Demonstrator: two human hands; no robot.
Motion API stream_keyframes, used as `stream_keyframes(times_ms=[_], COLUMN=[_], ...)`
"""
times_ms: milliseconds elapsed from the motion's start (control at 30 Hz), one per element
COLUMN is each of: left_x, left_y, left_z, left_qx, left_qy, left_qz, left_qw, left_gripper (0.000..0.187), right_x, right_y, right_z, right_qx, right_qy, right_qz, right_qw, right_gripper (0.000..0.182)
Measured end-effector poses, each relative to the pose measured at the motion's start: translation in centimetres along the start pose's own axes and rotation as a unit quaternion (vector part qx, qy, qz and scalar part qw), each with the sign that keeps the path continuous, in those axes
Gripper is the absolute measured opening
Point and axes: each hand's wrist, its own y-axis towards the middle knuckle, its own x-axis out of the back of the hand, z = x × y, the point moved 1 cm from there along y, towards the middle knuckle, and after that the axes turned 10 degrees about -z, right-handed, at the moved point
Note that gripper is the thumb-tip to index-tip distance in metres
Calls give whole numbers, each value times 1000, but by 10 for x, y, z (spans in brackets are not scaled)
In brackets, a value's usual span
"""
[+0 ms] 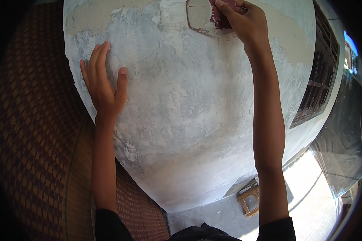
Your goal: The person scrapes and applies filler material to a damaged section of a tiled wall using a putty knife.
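Observation:
My right hand point(245, 20) is closed around a dark red scraper point(220, 18) high on the wall, to the right of the middle. The scraper's pale, smeared part lies against the wall point(181, 96), which is coated in patchy white and grey plaster. On the left my left hand point(104, 82) rests against or very near the same wall, fingers spread, holding nothing. Rough ridges of plaster show between the two hands.
A woven brown panel point(32, 120) runs along the left side. At the right is a dark barred window point(319, 76). Low down, a wooden stool or frame point(249, 201) stands on the floor point(213, 217), near bright sunlight. Dark sheeting point(338, 136) hangs at the far right.

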Motion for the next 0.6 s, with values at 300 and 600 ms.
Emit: stream_keyframes(times_ms=[300, 600], left_x=[-1, -1], left_y=[1, 1], left_z=[-5, -1], left_qx=[-5, -10], left_qy=[5, 1], left_qz=[11, 0], left_qw=[1000, 1000], left_gripper=[56, 55], right_x=[26, 23], right_y=[15, 20], right_z=[-19, -24], right_qx=[20, -41], right_qy=[21, 47], right_qz=[-39, -23], right_qw=[999, 998], right_gripper=[46, 30])
